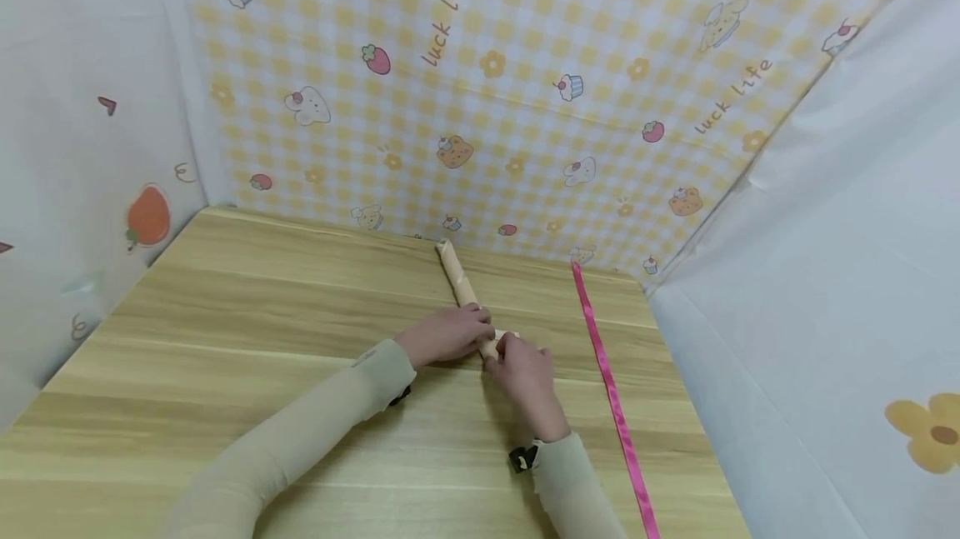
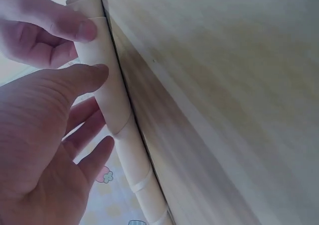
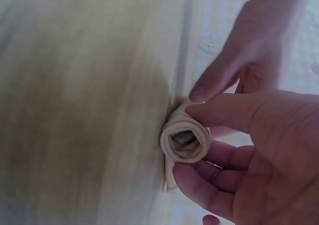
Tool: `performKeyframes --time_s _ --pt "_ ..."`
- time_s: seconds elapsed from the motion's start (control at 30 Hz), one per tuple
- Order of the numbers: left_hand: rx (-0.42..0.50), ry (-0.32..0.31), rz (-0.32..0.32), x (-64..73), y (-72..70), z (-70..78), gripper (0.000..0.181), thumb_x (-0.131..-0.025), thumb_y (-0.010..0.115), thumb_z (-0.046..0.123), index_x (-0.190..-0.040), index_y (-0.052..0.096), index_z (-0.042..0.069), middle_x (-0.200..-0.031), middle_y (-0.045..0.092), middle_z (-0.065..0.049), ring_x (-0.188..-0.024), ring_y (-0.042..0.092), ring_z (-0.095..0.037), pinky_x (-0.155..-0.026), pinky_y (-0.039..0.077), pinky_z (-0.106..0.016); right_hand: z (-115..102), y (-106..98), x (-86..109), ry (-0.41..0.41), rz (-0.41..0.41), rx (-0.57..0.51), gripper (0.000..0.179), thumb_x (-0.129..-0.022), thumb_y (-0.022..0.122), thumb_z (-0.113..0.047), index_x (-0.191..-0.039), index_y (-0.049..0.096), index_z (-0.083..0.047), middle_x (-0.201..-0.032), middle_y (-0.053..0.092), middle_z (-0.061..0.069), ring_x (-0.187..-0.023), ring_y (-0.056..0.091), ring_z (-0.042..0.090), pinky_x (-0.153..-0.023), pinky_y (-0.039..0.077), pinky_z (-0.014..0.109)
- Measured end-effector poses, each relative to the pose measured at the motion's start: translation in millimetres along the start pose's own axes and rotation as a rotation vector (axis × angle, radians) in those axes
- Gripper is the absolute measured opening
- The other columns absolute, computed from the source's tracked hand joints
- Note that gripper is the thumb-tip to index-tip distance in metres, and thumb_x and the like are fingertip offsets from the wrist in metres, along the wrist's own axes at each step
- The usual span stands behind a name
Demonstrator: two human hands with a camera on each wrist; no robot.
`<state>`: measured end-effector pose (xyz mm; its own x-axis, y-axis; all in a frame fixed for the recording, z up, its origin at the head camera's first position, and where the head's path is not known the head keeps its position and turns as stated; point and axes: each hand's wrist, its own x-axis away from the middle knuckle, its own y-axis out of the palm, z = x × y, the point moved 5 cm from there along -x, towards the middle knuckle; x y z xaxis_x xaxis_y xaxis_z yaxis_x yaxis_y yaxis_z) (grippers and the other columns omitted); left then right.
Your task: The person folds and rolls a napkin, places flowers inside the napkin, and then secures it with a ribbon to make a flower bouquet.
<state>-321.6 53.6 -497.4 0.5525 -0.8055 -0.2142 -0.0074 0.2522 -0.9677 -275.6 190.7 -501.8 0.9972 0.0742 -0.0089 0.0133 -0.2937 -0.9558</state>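
Note:
A cream-coloured sheet rolled into a long, thin tube [image 1: 457, 276] lies on the wood-grain table, its far end close to the back wall. My left hand [image 1: 448, 334] holds the tube toward its near half, thumb on one side and fingers on the other. At the near end, my right hand [image 1: 525, 374] pinches the roll between thumb and fingers. The right wrist view looks into the hollow, layered end of the roll [image 3: 167, 140]. Spiral seams run along the tube [image 2: 115, 103] in the left wrist view. A small flap sticks out beside the right fingertips.
A long, bright pink ribbon [image 1: 609, 381] runs front to back along the right part of the table [image 1: 300, 297]. A yellow-checked printed cloth [image 1: 480, 106] hangs behind the table, and pale cloth walls [image 1: 840, 272] flank it.

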Motion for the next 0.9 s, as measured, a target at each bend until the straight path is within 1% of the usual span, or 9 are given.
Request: performKeyframes --time_s 0.1,0.2,0.4,0.57,0.67,0.7,0.77,0.83,0.9 --pt "-0.056 0.024 0.032 4.0 -0.6 -1.1 0.016 -0.106 0.072 0.021 -0.122 0.074 0.018 -0.124 0.071 0.000 -0.114 0.066 -0.019 -0.098 0.058 -0.033 3 0 -0.2 -0.007 -0.033 -0.074 0.017 -0.100 0.075 -0.029 -0.092 0.067 -0.015 -0.077 0.064 -0.002 -0.070 0.057 0.018 -0.091 0.037 0.054" --pt "-0.090 0.023 0.055 7.0 -0.7 -3.9 0.015 -0.105 0.073 0.023 -0.120 0.073 0.022 -0.122 0.070 0.002 -0.114 0.065 -0.019 -0.099 0.056 -0.035 6 2 -0.5 -0.011 -0.066 -0.145 0.018 -0.102 0.073 -0.029 -0.092 0.067 -0.015 -0.075 0.063 -0.004 -0.069 0.055 0.017 -0.098 0.035 0.060" --pt "-0.073 0.017 0.070 9.5 0.7 -7.6 0.011 -0.103 0.076 0.024 -0.112 0.080 0.028 -0.115 0.071 0.004 -0.104 0.063 -0.017 -0.093 0.055 -0.036 8 4 -1.3 -0.012 -0.136 -0.240 0.018 -0.104 0.070 -0.027 -0.093 0.069 -0.013 -0.076 0.065 -0.001 -0.071 0.056 0.019 -0.108 0.027 0.069" --pt "-0.080 0.047 0.045 8.3 2.1 -4.7 0.019 -0.106 0.072 0.023 -0.120 0.082 0.030 -0.120 0.072 0.003 -0.108 0.065 -0.017 -0.095 0.057 -0.034 9 0 -3.4 -0.020 -0.206 -0.244 0.021 -0.107 0.063 -0.025 -0.107 0.073 -0.007 -0.092 0.072 0.004 -0.084 0.062 0.022 -0.116 0.021 0.076" --pt "-0.080 0.070 0.023 5.9 6.5 -1.7 0.022 -0.108 0.069 0.022 -0.125 0.080 0.029 -0.125 0.072 0.002 -0.115 0.066 -0.018 -0.098 0.058 -0.033 12 -3 -3.5 -0.004 -0.204 -0.209 0.022 -0.108 0.061 -0.025 -0.109 0.073 -0.007 -0.096 0.073 0.005 -0.086 0.063 0.023 -0.119 0.017 0.082" --pt "-0.082 0.076 0.020 4.8 8.2 -0.8 0.023 -0.108 0.068 0.021 -0.125 0.080 0.029 -0.125 0.072 0.001 -0.116 0.066 -0.018 -0.098 0.058 -0.032 13 -4 -3.1 0.002 -0.189 -0.188 0.021 -0.108 0.061 -0.026 -0.107 0.072 -0.007 -0.096 0.071 0.005 -0.084 0.062 0.022 -0.118 0.021 0.081" --pt "-0.068 0.076 0.007 1.8 10.6 0.9 0.022 -0.109 0.067 0.022 -0.125 0.080 0.029 -0.125 0.072 0.001 -0.116 0.066 -0.018 -0.099 0.058 -0.032 11 -6 -2.0 0.008 -0.142 -0.136 0.023 -0.107 0.064 -0.031 -0.104 0.069 -0.009 -0.096 0.068 0.005 -0.078 0.060 0.021 -0.111 0.038 0.074" --pt "-0.043 0.062 -0.008 -1.4 11.8 2.0 0.022 -0.110 0.064 0.022 -0.123 0.080 0.029 -0.122 0.072 0.002 -0.113 0.066 -0.017 -0.097 0.058 -0.031 7 -7 -0.9 0.006 -0.096 -0.074 0.028 -0.104 0.069 -0.038 -0.100 0.066 -0.010 -0.094 0.065 0.005 -0.072 0.058 0.020 -0.092 0.053 0.060" --pt "-0.018 0.041 -0.020 -4.3 11.7 2.8 0.022 -0.111 0.062 0.022 -0.121 0.080 0.029 -0.117 0.072 0.003 -0.108 0.065 -0.016 -0.093 0.057 -0.030 1 -7 0.3 0.008 -0.058 -0.004 0.035 -0.100 0.074 -0.044 -0.097 0.065 -0.011 -0.093 0.063 0.004 -0.070 0.057 0.020 -0.072 0.053 0.049"
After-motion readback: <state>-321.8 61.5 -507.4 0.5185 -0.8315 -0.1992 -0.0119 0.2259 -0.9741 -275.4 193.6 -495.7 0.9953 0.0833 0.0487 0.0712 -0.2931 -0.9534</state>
